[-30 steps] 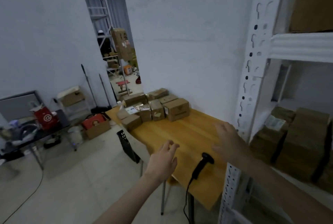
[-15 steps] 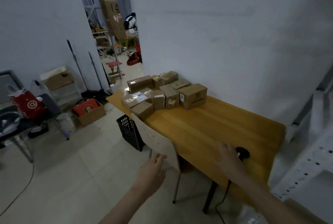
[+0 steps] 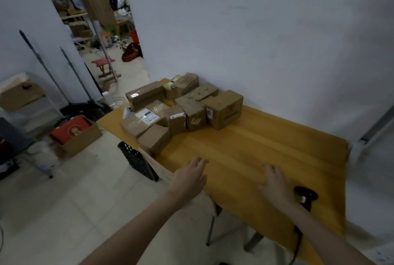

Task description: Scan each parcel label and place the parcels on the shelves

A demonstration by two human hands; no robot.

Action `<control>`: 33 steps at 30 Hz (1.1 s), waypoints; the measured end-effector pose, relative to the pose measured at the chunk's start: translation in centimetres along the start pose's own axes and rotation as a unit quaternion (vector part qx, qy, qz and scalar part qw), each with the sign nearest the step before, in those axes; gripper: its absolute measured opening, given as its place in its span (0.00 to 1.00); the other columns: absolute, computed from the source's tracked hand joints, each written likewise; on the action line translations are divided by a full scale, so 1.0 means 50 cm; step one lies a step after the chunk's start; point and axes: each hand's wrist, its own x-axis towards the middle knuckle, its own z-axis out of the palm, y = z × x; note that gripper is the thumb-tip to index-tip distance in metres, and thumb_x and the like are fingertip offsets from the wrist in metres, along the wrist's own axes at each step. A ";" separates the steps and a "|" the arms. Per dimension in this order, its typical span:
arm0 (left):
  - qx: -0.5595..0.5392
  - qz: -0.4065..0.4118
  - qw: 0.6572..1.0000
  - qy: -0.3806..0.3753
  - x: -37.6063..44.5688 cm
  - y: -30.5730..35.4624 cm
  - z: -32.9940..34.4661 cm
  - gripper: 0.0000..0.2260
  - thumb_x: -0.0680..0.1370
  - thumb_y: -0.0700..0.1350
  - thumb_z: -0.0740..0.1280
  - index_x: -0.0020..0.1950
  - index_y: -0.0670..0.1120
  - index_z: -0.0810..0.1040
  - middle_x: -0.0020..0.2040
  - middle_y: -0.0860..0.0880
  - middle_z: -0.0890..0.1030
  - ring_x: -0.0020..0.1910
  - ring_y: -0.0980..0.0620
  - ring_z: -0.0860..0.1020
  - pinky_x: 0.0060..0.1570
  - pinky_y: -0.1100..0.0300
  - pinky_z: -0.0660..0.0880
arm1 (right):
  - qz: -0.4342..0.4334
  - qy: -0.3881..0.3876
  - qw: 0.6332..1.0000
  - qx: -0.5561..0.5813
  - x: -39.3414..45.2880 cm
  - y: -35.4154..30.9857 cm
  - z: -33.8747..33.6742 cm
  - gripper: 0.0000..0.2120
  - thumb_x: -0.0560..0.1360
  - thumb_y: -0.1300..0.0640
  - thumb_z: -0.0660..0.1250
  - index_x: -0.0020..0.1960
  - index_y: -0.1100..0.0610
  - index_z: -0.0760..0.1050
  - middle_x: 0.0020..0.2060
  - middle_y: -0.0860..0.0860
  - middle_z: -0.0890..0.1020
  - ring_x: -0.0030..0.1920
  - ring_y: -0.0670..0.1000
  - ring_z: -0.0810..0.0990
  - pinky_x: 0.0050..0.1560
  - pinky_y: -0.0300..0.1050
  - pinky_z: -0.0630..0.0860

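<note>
Several brown cardboard parcels (image 3: 183, 107) are clustered at the far left end of a yellow wooden table (image 3: 255, 147); one of them carries a white label (image 3: 147, 116) on top. A black handheld barcode scanner (image 3: 306, 197) lies near the table's front edge, its cable hanging down. My right hand (image 3: 275, 186) hovers open over the table just left of the scanner, holding nothing. My left hand (image 3: 189, 177) is stretched out open above the table's near left edge, empty.
A chair with a light backrest (image 3: 157, 168) is tucked at the table's left side beside a black plastic crate (image 3: 136, 160). An open carton with a red item (image 3: 74, 134) sits on the floor. The white shelf frame (image 3: 375, 130) shows at the right edge. A doorway leads to a cluttered back room.
My view has swung left, away from the shelves, towards the table and parcels. Both hands moved forward over the table, the right one now beside the scanner.
</note>
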 end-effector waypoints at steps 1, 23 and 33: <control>0.004 -0.003 1.000 0.005 0.040 -0.017 -0.007 0.21 0.83 0.51 0.57 0.75 0.50 0.60 0.71 0.50 0.66 0.65 0.50 0.71 0.47 0.60 0.75 | 0.006 -0.006 1.000 -0.001 0.037 -0.013 0.000 0.26 0.78 0.51 0.65 0.71 0.55 0.60 0.64 0.54 0.67 0.63 0.54 0.68 0.60 0.47 0.71; -0.100 0.080 0.986 -0.104 0.806 -0.304 0.031 0.20 0.83 0.48 0.57 0.74 0.46 0.62 0.72 0.45 0.66 0.66 0.46 0.70 0.60 0.50 0.75 | 0.122 0.060 0.988 0.071 0.717 -0.235 0.040 0.28 0.78 0.48 0.64 0.74 0.53 0.59 0.67 0.57 0.66 0.66 0.59 0.67 0.56 0.50 0.74; -0.285 0.166 0.931 -0.159 0.843 -0.305 0.129 0.23 0.82 0.43 0.57 0.76 0.44 0.58 0.67 0.44 0.73 0.62 0.46 0.74 0.57 0.54 0.76 | 0.376 0.099 0.881 0.269 0.856 -0.251 0.092 0.48 0.71 0.36 0.67 0.78 0.57 0.45 0.73 0.61 0.57 0.70 0.65 0.64 0.65 0.60 0.71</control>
